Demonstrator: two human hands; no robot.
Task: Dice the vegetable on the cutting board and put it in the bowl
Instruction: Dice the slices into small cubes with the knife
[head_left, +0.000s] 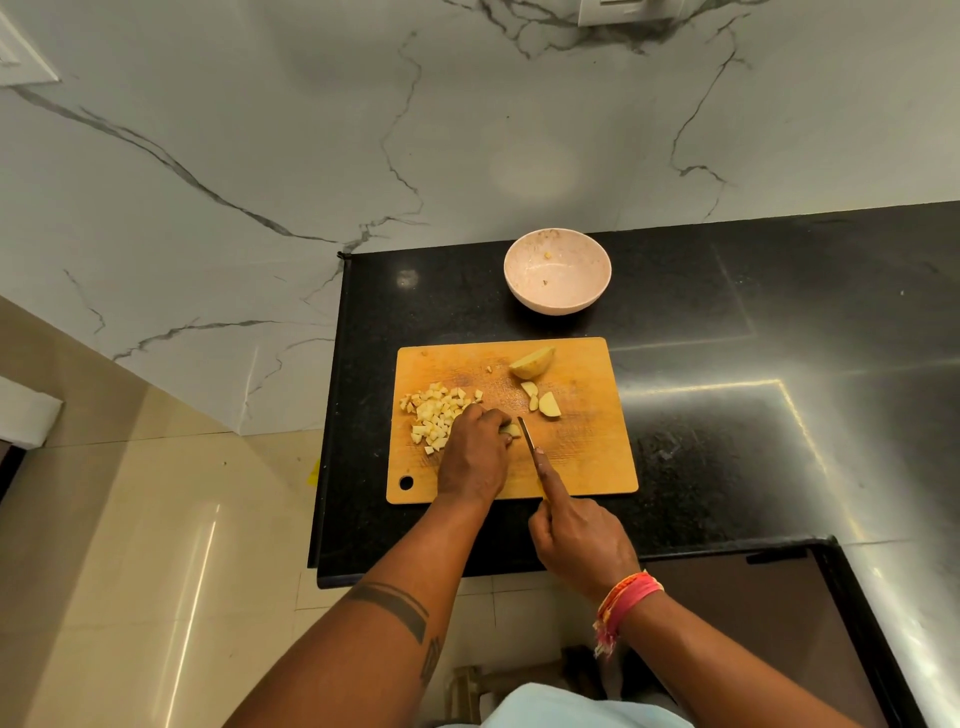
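On a rectangular orange wooden cutting board (571, 457), the left hand (475, 460) pins a pale potato piece (511, 430). The right hand (576, 535) grips a slim steel knife (529, 439) beside it. Diced cubes (436, 413) lie near the board's left edge; a round pale pink bowl (557, 271) sits beyond its far edge.

A glossy black countertop (727, 415) meets a white marble-veined wall (311, 156); beige floor tiles (130, 545) lie lower left.

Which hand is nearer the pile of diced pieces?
Left. The left hand lies right against the pile, its fingers on a small piece. The right hand holds the knife farther right, off the board's near edge.
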